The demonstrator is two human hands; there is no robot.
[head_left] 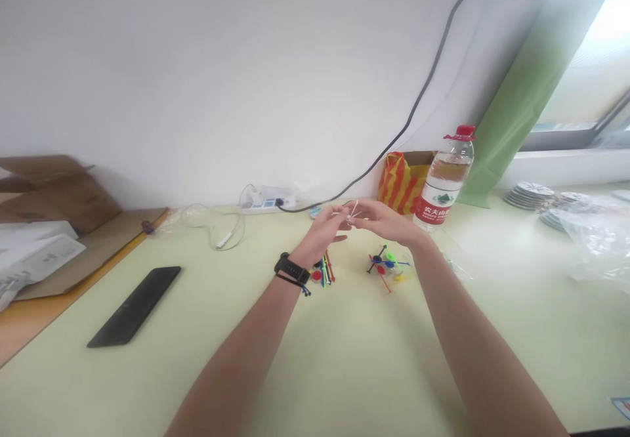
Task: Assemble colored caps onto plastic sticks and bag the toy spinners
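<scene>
My left hand [321,232] and my right hand [386,220] meet above the table, fingers pinched together on a small white arrow-shaped plastic piece [355,209]. A thin end of it sticks up between the fingertips; the rest is partly hidden. Under my left wrist lies a group of loose coloured arrows [327,270], with a red disc [316,276] beside them. Nearer my right forearm is a pile of coloured arrows with round centres [386,263], in black, red, blue, green and yellow. A black watch [292,268] is on my left wrist.
A large water bottle [445,181] stands behind my right hand, before a red-and-yellow bag [401,181]. A power strip [266,199] and white cable [224,239] lie by the wall. At left are a black slab [135,307] and cardboard box [59,191]; at right, stacked discs [529,195].
</scene>
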